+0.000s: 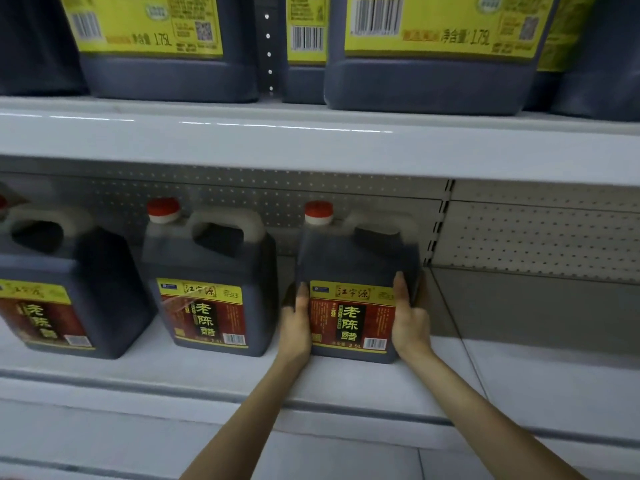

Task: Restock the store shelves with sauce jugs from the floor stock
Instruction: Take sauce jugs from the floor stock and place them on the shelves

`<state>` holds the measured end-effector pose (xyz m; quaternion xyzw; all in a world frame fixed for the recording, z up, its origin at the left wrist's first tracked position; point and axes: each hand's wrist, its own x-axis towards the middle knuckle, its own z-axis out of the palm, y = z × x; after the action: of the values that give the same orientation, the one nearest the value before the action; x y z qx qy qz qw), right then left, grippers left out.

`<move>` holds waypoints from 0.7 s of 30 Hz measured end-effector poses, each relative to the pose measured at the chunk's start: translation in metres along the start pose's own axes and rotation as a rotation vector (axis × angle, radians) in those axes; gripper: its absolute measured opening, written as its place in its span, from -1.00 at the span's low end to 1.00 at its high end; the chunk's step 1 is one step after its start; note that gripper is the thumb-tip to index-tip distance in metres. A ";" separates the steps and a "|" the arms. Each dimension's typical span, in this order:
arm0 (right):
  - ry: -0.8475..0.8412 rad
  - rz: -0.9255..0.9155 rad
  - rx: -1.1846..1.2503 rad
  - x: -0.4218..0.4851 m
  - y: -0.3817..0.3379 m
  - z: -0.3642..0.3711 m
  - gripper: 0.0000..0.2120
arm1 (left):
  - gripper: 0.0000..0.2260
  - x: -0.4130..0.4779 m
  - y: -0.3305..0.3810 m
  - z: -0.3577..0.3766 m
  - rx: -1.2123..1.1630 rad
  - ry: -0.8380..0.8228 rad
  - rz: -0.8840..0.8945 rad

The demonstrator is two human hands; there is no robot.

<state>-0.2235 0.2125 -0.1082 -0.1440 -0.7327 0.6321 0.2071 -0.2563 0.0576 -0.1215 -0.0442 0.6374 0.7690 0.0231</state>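
A dark sauce jug (pixel 353 261) with a red cap and a red-and-yellow label stands upright on the white lower shelf (pixel 214 372), at the right end of a row. My left hand (pixel 296 327) holds its left front corner, thumb on the front face and fingers along the side. My right hand (pixel 408 323) holds the right front corner the same way. Two matching jugs stand to its left, one in the middle (pixel 211 271) and one at the far left (pixel 69 278), with a narrow gap beside my left hand.
The upper shelf (pixel 311 140) overhangs close above the jug caps and carries several dark jugs with yellow labels (pixel 429 64). A slotted upright (pixel 438 223) divides the bays. Right of it lies another shelf section with a perforated back panel (pixel 536 237).
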 end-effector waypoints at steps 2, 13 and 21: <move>0.017 -0.038 0.021 0.005 -0.001 0.006 0.06 | -0.67 0.005 0.003 0.004 0.026 0.019 0.029; 0.036 -0.259 0.165 0.052 0.001 0.034 -0.13 | -0.66 0.052 0.007 0.023 0.125 0.261 0.047; -0.013 -0.302 0.130 0.061 0.006 0.036 -0.14 | -0.59 0.044 0.022 0.020 0.195 0.169 0.044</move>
<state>-0.2946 0.2115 -0.1106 -0.0143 -0.7050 0.6405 0.3041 -0.3032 0.0720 -0.1002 -0.0923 0.7096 0.6972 -0.0432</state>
